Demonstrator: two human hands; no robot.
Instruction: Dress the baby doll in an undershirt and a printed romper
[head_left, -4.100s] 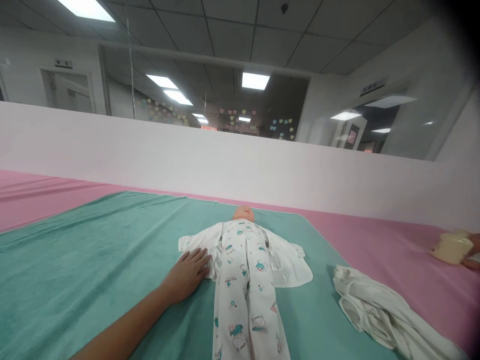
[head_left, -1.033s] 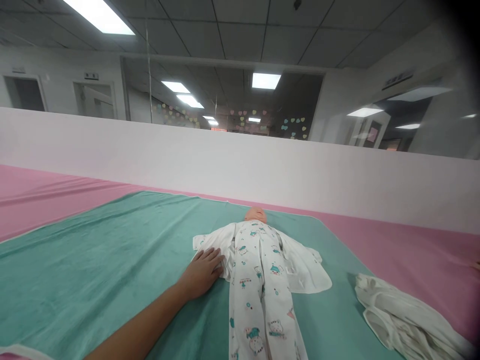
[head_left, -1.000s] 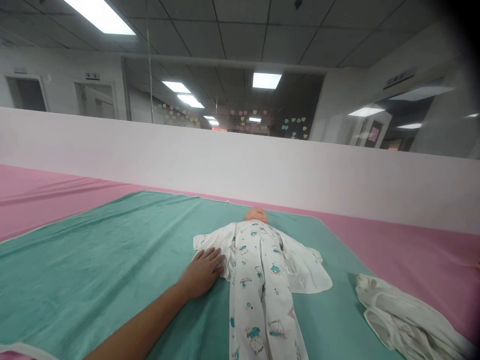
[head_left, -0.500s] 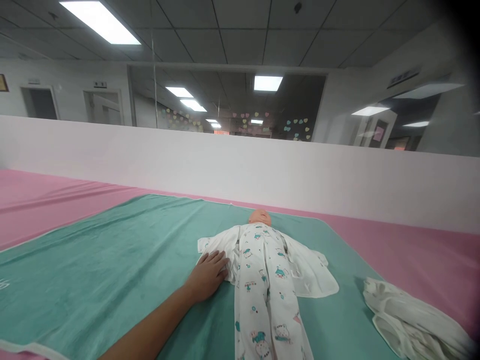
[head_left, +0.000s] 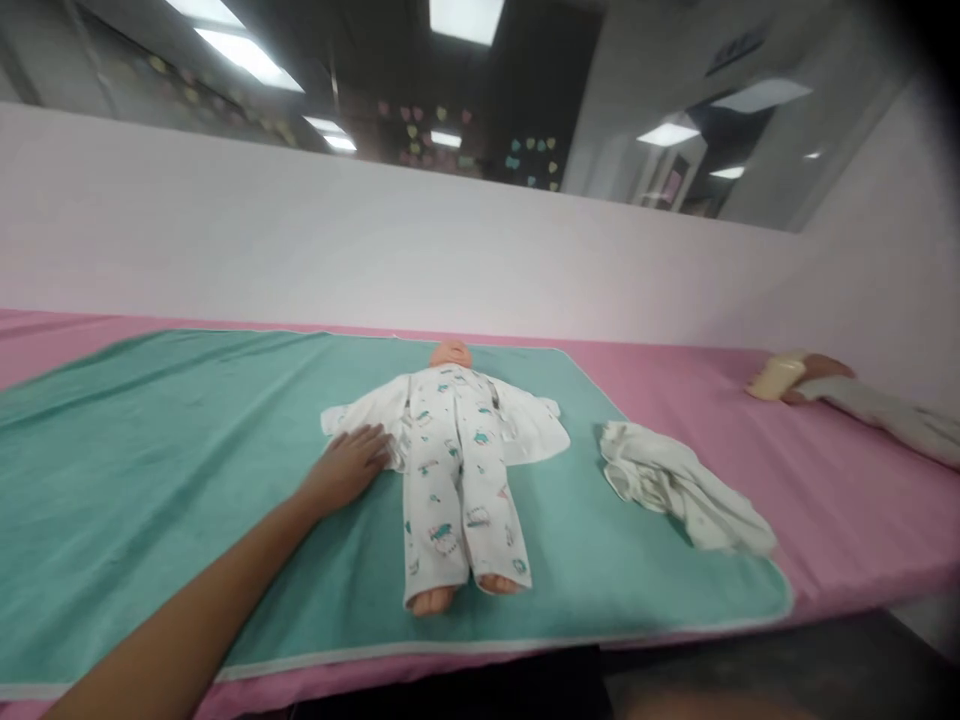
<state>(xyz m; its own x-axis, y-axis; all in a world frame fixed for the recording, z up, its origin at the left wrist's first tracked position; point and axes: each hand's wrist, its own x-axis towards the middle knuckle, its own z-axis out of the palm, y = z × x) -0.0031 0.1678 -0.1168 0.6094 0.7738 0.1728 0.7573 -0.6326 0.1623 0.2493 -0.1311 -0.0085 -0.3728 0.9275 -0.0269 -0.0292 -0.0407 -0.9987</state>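
A baby doll (head_left: 451, 354) lies on its back on a green cloth (head_left: 225, 440), its bare feet showing below white printed trousers (head_left: 435, 480). A white top (head_left: 536, 425) spreads out to both sides under the trousers. My left hand (head_left: 351, 464) rests flat on the top's left side, next to the trousers, fingers stretched out and gripping nothing. At the bottom edge, a blurred skin-coloured patch, perhaps my right hand (head_left: 712, 706), shows; its fingers cannot be made out.
A crumpled white cloth (head_left: 679, 485) lies right of the doll. Farther right, a pale yellow object (head_left: 776, 378) and a long greyish cloth-like thing (head_left: 885, 408) lie on the pink table cover (head_left: 847, 490). A white wall panel (head_left: 300, 240) with glass above stands behind.
The view has tilted down and turned right, so the doll's feet, the front table edge and the things at far right now show. My left hand stays on the top.
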